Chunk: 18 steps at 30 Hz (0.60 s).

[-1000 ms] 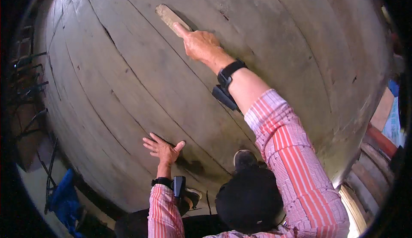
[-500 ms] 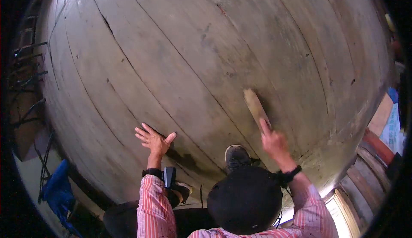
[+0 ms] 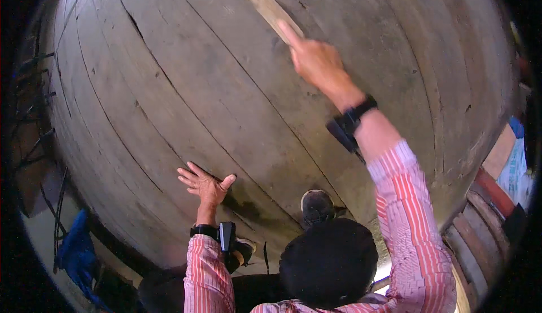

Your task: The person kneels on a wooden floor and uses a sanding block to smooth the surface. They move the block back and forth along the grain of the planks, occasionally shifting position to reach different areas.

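My right hand (image 3: 316, 64) is closed round the near end of a long, flat, pale wooden tool (image 3: 271, 9), its index finger stretched along it. The tool's far end points up and left, close over the grey-brown planks (image 3: 226, 87); whether it touches them I cannot tell. Fingers spread, my left hand (image 3: 208, 188) rests on the planks further down and left, holding nothing. Both wrists carry black straps with small dark devices.
A dark shoe (image 3: 317, 207) stands on the planks between my arms. A black rounded shape (image 3: 328, 263) hides part of my lap. Blue cloth (image 3: 79, 251) hangs at lower left, and dark metal bars (image 3: 36, 143) line the left. Curved boards (image 3: 480, 234) lie at right.
My right hand has swept up and left over the planks with the wooden tool, away from my body. My left hand has stayed in nearly the same place.
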Each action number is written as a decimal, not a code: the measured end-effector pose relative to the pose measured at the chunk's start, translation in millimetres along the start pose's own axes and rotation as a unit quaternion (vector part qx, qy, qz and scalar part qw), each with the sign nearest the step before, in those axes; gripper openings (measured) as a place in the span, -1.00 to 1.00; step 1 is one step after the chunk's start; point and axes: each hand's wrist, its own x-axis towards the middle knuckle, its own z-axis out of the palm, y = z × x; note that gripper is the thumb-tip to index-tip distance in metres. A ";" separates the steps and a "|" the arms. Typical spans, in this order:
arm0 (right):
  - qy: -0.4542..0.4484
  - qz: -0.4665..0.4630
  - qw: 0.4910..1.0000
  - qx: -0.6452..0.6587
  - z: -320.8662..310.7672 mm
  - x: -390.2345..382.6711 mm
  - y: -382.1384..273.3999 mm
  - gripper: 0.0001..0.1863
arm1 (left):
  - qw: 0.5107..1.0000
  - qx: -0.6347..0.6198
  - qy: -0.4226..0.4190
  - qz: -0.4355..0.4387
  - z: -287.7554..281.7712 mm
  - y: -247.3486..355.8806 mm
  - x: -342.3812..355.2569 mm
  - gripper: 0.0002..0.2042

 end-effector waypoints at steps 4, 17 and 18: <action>0.013 0.028 1.000 -0.002 -16.5 72.6 -23.9 -0.35 | 1.000 0.008 0.000 -0.004 -0.7 1.5 0.8 0.45; -0.061 0.124 0.990 -0.034 -10.2 -244.9 58.2 -0.31 | 0.999 0.019 0.037 0.000 3.0 -0.6 3.1 0.36; -0.064 0.135 0.988 -0.041 -16.8 -278.3 63.6 -0.33 | 0.999 0.020 0.041 -0.002 4.9 -1.5 4.2 0.34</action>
